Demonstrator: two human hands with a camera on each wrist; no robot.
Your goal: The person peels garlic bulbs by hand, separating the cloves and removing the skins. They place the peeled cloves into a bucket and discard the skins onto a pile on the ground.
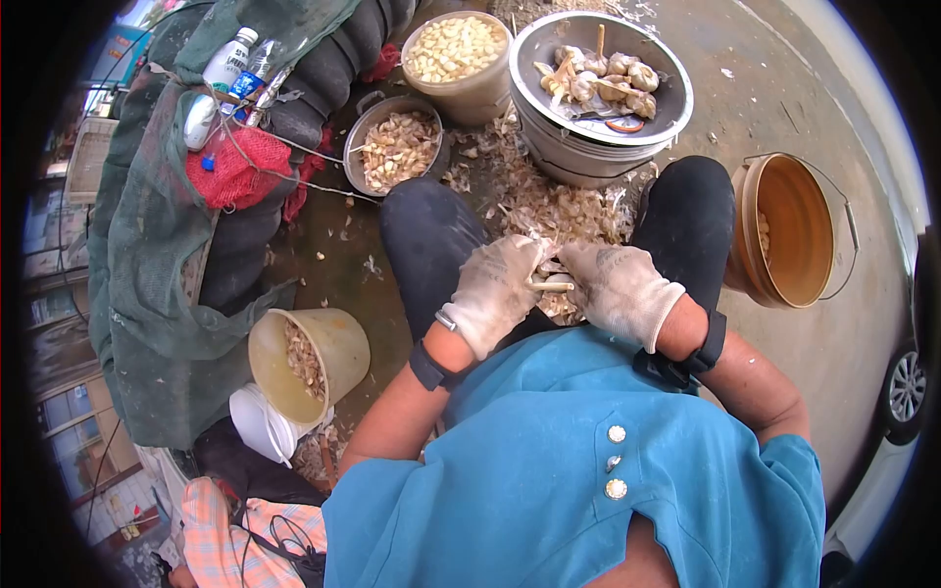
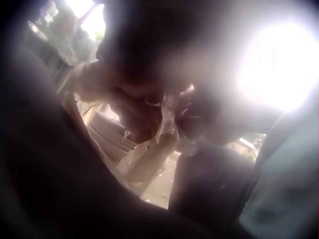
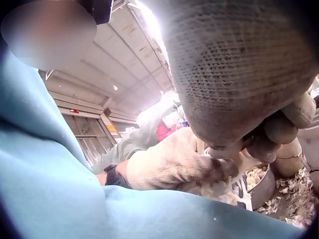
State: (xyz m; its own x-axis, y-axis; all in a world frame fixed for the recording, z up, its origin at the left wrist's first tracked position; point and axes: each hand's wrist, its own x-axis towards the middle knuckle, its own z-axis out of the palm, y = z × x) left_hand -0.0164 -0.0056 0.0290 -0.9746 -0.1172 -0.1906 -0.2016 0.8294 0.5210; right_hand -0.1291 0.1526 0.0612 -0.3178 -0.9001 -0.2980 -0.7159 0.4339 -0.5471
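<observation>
Both hands wear off-white knit gloves and meet between the person's knees. The left hand [image 1: 495, 289] grips one side of a garlic bulb [image 1: 553, 267], whose short cut stalk [image 1: 552, 286] points out below the fingers. From the other side the right hand [image 1: 619, 286] pinches the same bulb with curled fingers. Loose papery skin [image 3: 219, 190] hangs by the left glove in the right wrist view. The left wrist view is dark and blurred, with a pale stalk [image 2: 149, 162] among the fingers. Most of the bulb is hidden by the gloves.
Ahead, a grey basin [image 1: 681, 113] of garlic bulbs sits on a bucket, beside a bucket of peeled cloves [image 1: 417, 83] and a pot of unpeeled cloves [image 1: 351, 174]. Peel litter [image 1: 520, 191] covers the ground. A tan bucket [image 1: 821, 245] stands right, a yellowish tipped bucket [image 1: 343, 343] left.
</observation>
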